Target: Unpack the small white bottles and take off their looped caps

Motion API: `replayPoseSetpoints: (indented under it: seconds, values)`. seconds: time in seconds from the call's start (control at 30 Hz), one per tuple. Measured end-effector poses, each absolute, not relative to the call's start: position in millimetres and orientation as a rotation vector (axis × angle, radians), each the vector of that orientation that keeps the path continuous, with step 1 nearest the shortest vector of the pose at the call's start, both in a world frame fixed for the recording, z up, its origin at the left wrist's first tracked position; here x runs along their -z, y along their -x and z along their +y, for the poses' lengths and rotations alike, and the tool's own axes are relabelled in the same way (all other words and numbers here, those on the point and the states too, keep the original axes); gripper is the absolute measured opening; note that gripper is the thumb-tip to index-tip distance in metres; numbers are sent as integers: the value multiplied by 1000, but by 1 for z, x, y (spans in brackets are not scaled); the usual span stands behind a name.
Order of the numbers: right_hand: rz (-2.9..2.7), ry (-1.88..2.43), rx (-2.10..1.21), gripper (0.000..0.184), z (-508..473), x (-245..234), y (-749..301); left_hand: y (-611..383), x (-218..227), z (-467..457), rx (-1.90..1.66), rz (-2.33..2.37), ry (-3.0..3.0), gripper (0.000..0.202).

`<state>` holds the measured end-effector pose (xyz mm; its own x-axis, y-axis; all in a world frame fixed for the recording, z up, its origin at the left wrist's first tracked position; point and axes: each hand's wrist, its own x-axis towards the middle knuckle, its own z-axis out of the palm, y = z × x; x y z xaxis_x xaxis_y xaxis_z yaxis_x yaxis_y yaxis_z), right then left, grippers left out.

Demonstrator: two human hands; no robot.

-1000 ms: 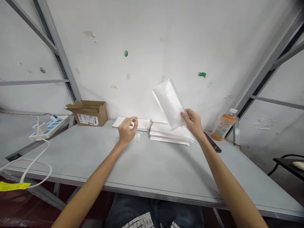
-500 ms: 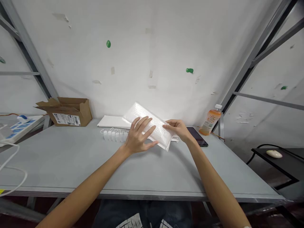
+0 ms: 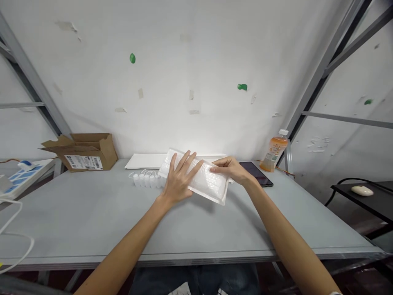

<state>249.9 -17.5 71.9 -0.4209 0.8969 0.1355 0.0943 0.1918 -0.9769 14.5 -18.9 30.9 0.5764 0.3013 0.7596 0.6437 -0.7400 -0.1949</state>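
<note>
Envelope [image 3: 210, 185], interior hidden, in right hand [image 3: 231, 169]

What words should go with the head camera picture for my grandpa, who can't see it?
The right hand pinches a white pouch above a grey table, while the left hand lies spread across it. Small white pieces and a cardboard box are to the left; a dark device and an orange bottle are to the right.

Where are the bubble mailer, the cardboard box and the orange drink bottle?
Bubble mailer [image 3: 208, 182]: head view, bubbly face.
Cardboard box [image 3: 83, 162]: head view, front label.
Orange drink bottle [image 3: 274, 150]: head view, middle of body.
</note>
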Motion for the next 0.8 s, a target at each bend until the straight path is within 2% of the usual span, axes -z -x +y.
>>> replayPoseSetpoints:
  seconds: [0.17, 0.4, 0.6, 0.8]
  values:
    - [-1739, 967, -1348, 32, -16, -71, -251, -12, -25, -17, 1131, -724, 2316, 79]
    - [-1850, 1052, -1289, 28, -17, -78, -269, 2, -32, -15, 1124, -842, 2226, 72]
    - [-1720, 952, -1305, 39, -7, -65, -265, 25, -35, 2, 1139, -974, 2176, 65]
    - [-1564, 1058, -1278, 27, -2, -47, -238, 36, -66, 10, 1097, -919, 2342, 50]
